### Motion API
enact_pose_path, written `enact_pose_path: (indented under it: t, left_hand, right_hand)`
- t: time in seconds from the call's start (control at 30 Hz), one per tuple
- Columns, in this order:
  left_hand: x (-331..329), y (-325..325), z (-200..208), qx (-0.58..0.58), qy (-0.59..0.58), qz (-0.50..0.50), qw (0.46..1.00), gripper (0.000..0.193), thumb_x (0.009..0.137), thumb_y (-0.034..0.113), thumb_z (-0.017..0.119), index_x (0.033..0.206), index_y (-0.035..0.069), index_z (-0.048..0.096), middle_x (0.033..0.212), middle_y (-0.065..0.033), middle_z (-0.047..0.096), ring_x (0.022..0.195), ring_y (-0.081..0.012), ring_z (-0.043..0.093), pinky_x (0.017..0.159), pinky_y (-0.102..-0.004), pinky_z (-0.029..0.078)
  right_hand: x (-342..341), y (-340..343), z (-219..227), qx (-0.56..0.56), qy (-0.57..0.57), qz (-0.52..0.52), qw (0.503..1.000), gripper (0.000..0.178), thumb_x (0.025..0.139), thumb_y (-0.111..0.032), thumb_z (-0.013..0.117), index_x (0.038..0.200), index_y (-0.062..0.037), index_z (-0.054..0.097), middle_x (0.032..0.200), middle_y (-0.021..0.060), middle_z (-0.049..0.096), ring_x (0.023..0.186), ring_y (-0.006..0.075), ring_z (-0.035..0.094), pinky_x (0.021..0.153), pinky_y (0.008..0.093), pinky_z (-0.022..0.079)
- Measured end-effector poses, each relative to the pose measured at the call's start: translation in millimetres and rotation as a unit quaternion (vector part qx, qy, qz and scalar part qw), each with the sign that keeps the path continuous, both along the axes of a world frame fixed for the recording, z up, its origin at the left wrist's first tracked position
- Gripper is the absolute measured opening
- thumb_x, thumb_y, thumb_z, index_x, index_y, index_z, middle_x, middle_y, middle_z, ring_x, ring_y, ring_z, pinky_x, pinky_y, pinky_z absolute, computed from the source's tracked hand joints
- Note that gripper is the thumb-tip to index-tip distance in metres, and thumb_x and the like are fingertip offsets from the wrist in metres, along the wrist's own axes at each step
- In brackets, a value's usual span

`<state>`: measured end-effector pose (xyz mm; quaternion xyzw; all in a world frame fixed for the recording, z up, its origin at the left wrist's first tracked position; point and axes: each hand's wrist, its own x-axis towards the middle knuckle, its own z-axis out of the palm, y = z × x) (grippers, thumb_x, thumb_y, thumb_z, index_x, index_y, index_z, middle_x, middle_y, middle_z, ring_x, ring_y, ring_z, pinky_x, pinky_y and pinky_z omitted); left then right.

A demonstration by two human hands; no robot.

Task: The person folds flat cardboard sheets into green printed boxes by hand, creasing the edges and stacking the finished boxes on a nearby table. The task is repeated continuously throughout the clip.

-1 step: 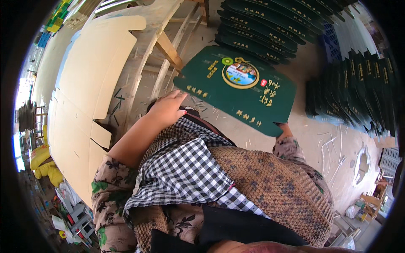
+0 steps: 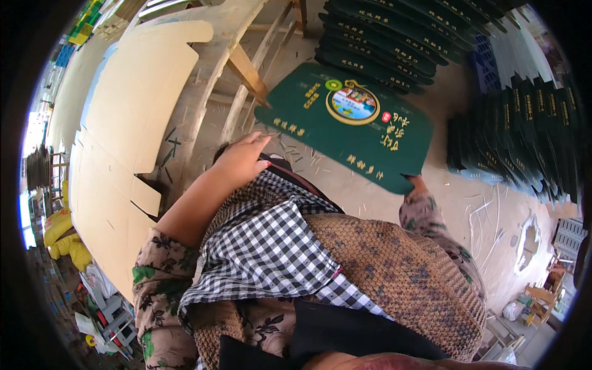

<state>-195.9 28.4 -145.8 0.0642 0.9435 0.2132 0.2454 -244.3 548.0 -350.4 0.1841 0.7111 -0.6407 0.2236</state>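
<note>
A dark green printed cardboard sheet (image 2: pixel 296 111), a flattened carton piece with gold lettering and an oval fruit picture, is held out in front of me. My right hand (image 2: pixel 417 185) grips its near right corner, the fingers partly hidden by the sheet. Just below the sheet's left end is my left hand (image 2: pixel 242 160), fingers stretched out and thumb apart, with a small gap between fingertips and edge. To my left, a large plain tan cardboard sheet (image 2: pixel 132 111) lies on a wooden-framed table.
Stacks of similar green sheets stand at the far side (image 2: pixel 376 46) and at the right (image 2: pixel 518 132). A wooden table leg (image 2: pixel 246 74) rises close to the green sheet's left end. Scraps litter the floor; yellow bags (image 2: pixel 71 243) lie at the far left.
The green sheet has tilted slightly, its near edge shifting away from me. My left hand has drawn back a little to the left, away from the sheet's edge.
</note>
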Motion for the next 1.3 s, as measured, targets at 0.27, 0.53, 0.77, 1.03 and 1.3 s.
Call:
enact_pose_path:
  t: [0.27,0.53,0.77,1.03,1.3]
  left_hand:
    - [92.8,-9.5,56.6,0.085,0.078,0.097,0.989,0.058,0.079,0.008,0.069,0.133,0.002,0.047,0.134,-0.0231,0.047,0.123,-0.0395,0.047,0.102,-0.0405,0.040]
    - [168.4,-4.4,111.7,0.137,0.129,0.289,0.939,0.052,0.080,-0.006,0.062,0.130,0.002,0.051,0.130,-0.0189,0.053,0.113,-0.0305,0.057,0.093,-0.0351,0.047]
    - [199.6,14.5,126.7,0.103,0.168,0.355,0.914,0.053,0.080,-0.008,0.060,0.132,0.002,0.050,0.132,-0.0173,0.053,0.122,-0.0315,0.052,0.101,-0.0387,0.043]
    - [265.0,41.2,93.7,0.069,0.176,0.461,0.867,0.051,0.084,0.001,0.061,0.133,0.002,0.049,0.133,-0.0165,0.054,0.125,-0.0309,0.050,0.103,-0.0384,0.039]
    - [293.1,47.2,90.2,0.137,0.226,0.505,0.822,0.049,0.080,-0.008,0.057,0.128,0.000,0.053,0.127,-0.0157,0.058,0.121,-0.0274,0.053,0.103,-0.0367,0.039]
  right_hand:
    - [-31.0,87.6,-61.6,0.445,-0.026,-0.098,0.890,0.045,0.090,-0.012,0.055,0.134,-0.0205,0.051,0.105,0.0186,0.066,0.095,0.0237,0.065,0.082,0.0334,0.050]
    - [-39.4,-72.2,-87.1,0.404,0.122,0.064,0.904,0.032,0.082,-0.021,0.065,0.113,-0.0110,0.065,0.107,0.0164,0.066,0.096,0.0300,0.065,0.083,0.0374,0.051]
    - [-71.2,-196.3,-45.7,0.217,0.121,0.319,0.915,0.031,0.081,-0.021,0.067,0.110,-0.0110,0.068,0.100,0.0127,0.070,0.089,0.0280,0.067,0.080,0.0359,0.052]
    - [-116.2,-158.3,-85.3,0.310,0.132,0.410,0.848,0.028,0.085,-0.017,0.061,0.111,-0.0085,0.068,0.092,0.0074,0.070,0.074,0.0164,0.069,0.063,0.0297,0.054]
    - [-111.1,-160.4,-52.9,0.250,0.096,0.424,0.865,0.021,0.085,-0.016,0.059,0.100,-0.0063,0.070,0.084,0.0102,0.070,0.071,0.0203,0.067,0.066,0.0334,0.054]
